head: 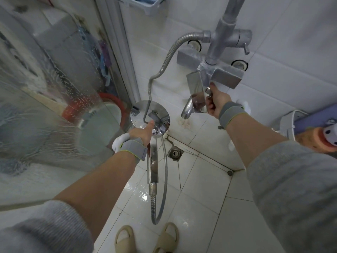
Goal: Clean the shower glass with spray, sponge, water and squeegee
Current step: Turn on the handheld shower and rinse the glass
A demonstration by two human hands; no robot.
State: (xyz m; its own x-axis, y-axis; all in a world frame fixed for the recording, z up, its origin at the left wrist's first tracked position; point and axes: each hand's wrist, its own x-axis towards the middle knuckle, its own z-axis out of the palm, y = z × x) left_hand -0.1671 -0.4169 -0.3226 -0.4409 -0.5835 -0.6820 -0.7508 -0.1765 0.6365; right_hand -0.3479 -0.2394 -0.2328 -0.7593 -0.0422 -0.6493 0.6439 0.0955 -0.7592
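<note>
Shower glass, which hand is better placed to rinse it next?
Probably the left hand: it already holds the shower head right beside the soapy glass. The right hand is across at the faucet lever.

left hand (144, 133): fingers hid behind shower head (149, 116) | riser pipe (232, 11): cut by top edge | glass (36, 106): things behind it blurred by foam | slippers (145, 240): heels cut by bottom edge

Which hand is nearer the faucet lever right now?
Right. The right hand is gripping the faucet lever on the mixer. The left hand is lower and to the left, holding the handheld shower head.
</note>
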